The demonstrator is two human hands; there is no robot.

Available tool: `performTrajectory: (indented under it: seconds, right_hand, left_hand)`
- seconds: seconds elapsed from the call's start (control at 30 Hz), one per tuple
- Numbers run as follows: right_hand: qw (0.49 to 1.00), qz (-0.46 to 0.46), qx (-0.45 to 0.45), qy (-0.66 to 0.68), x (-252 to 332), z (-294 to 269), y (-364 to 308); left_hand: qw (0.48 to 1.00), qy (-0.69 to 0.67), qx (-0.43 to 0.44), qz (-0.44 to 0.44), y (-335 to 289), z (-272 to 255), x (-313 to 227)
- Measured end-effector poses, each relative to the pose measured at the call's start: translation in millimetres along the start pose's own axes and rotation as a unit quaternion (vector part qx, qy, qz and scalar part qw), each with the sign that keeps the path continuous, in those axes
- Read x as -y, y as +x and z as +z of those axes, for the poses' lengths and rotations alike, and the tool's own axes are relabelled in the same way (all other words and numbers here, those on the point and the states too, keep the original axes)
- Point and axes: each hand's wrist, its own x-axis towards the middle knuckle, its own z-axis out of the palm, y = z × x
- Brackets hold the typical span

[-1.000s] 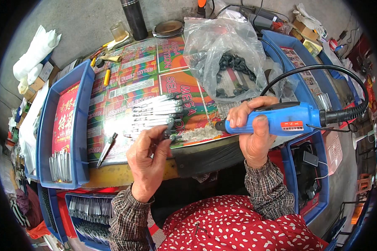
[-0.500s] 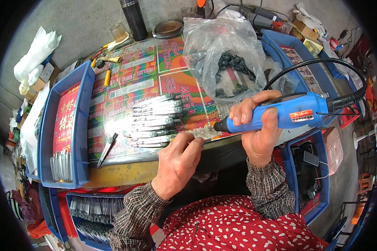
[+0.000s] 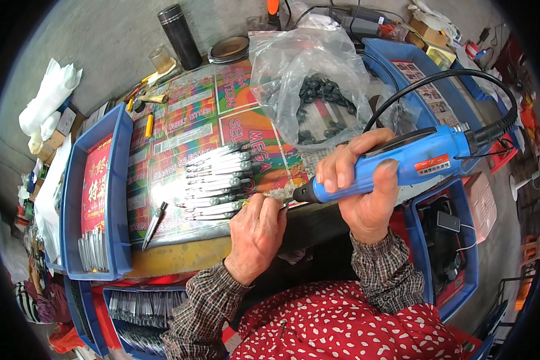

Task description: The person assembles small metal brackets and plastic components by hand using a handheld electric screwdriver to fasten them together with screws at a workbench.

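My right hand (image 3: 369,192) grips a blue electric screwdriver (image 3: 402,157), its black nose pointing left. My left hand (image 3: 257,231) is closed in a pinch just left of that nose. Something small and dark (image 3: 285,204) shows at its fingertips, touching or almost touching the screwdriver's tip; the fingers hide the rest. Beside the left hand lies a pile of slim silver pen-like pieces with dark ends (image 3: 217,180). One separate silver and black piece (image 3: 155,225) rests farther left, near the table's front edge.
A clear plastic bag (image 3: 270,66) of small black parts stands at the back. Blue trays (image 3: 129,180) flank the table; a lower blue bin (image 3: 111,294) holds many slim pieces. The screwdriver's black cable (image 3: 447,75) arches over the right side. A black flask (image 3: 180,37) stands behind.
The screwdriver has moved left and slightly down, so its nose now meets or nearly meets my left fingertips. The view has shifted a little; the pile looks unchanged.
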Motion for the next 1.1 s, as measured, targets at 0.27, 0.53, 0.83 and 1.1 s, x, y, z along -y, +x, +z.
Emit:
performTrajectory:
  seconds: [0.27,0.53,0.83,1.1]
  right_hand:
    - [0.996,0.012,0.004,-0.088,3.5,-0.2,-1.8]
    - [1.000,-0.004,0.007,0.009,0.6,-1.1,-2.7]
    - [1.000,-0.005,-0.003,0.009,0.6,-0.4,-6.0]
    - [1.000,0.002,-0.023,0.003,8.3,-1.0,-5.9]
  left_hand:
    - [1.000,-0.003,-0.015,0.010,-1.7,1.3,1.8]
    - [1.000,-0.025,-0.016,0.001,0.3,0.8,1.1]
    - [0.999,-0.026,-0.024,0.012,-1.6,1.4,3.7]
    - [0.999,-0.020,-0.033,0.018,-1.8,1.2,4.2]
